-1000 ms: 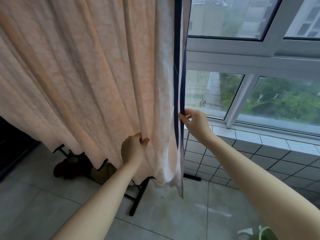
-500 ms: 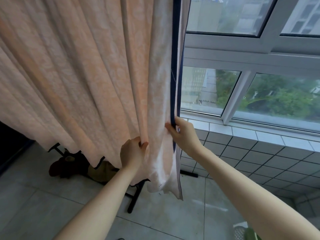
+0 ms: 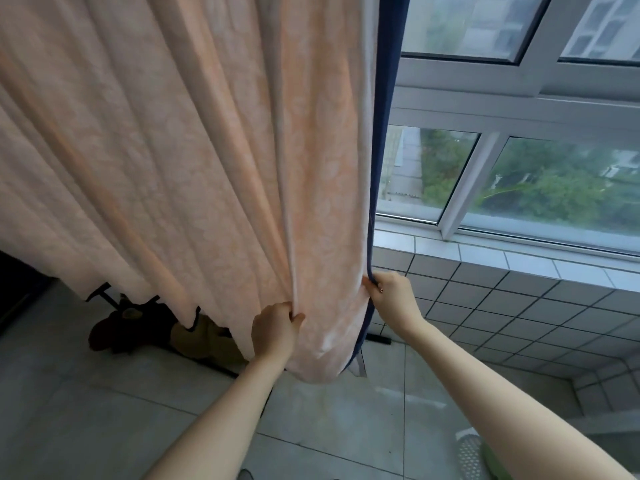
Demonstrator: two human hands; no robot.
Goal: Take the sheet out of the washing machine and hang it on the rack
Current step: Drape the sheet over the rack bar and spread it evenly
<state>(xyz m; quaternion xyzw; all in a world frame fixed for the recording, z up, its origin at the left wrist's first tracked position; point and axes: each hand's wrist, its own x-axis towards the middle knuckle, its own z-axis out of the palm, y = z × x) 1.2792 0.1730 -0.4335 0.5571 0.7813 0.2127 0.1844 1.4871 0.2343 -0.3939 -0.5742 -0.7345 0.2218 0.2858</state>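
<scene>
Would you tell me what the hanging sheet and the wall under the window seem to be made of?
The sheet: soft woven fabric, likely cotton, matte peach, faintly patterned, draping in folds. The wall: likely ceramic tiles, by its grid of grout lines.

Peach sheet (image 3: pixel 207 150) (navy-edged, faintly floral).

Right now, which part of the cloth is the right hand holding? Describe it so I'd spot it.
Start at the big window on the right; the peach sheet hangs just left of it. Down the sheet's window-side edge runs a narrow dark blue border, pinched low down by the right hand. It is the only dark stripe, while the left hand grips plain peach folds.
</scene>
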